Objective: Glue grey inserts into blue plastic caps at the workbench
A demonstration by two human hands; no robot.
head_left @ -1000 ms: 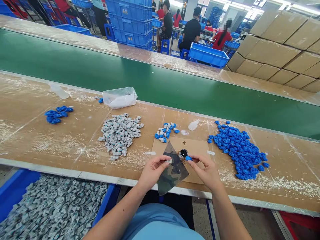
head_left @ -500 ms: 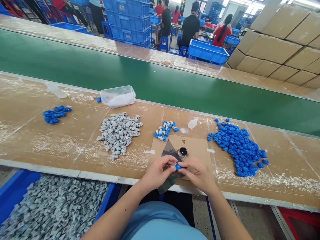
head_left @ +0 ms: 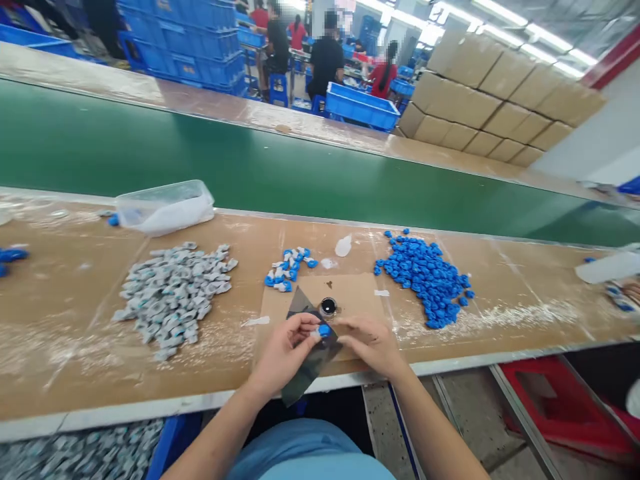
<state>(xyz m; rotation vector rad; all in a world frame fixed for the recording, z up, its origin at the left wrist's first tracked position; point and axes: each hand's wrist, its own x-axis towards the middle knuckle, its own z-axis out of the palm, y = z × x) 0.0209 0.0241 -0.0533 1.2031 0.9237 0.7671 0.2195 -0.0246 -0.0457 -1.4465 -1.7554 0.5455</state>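
Observation:
My left hand (head_left: pixel 287 343) pinches a small white and blue piece (head_left: pixel 324 330) over a dark triangular sheet (head_left: pixel 305 373). Just right of it, my right hand (head_left: pixel 367 343) has its thumb and fingers apart, with nothing between them. A small round pot of dark liquid (head_left: pixel 329 307) stands on a cardboard sheet (head_left: pixel 357 293) beyond my hands. Behind them lies a small heap of blue and white pieces (head_left: pixel 287 268). Grey pieces (head_left: pixel 175 290) are heaped to the left, and blue pieces (head_left: pixel 425 277) to the right.
A clear plastic tub (head_left: pixel 167 208) stands at the back left, beside the green conveyor belt (head_left: pixel 280 170). A white scoop-like piece (head_left: pixel 343 246) lies behind the cardboard. Stacked cartons (head_left: pixel 480 100), blue crates (head_left: pixel 185 43) and seated people are across the belt. Another person's hand shows at the far right.
My right hand has let go of the blue end and moved slightly away, while my left hand keeps the piece. The view has turned right, bringing the far-right bottle and hand into sight.

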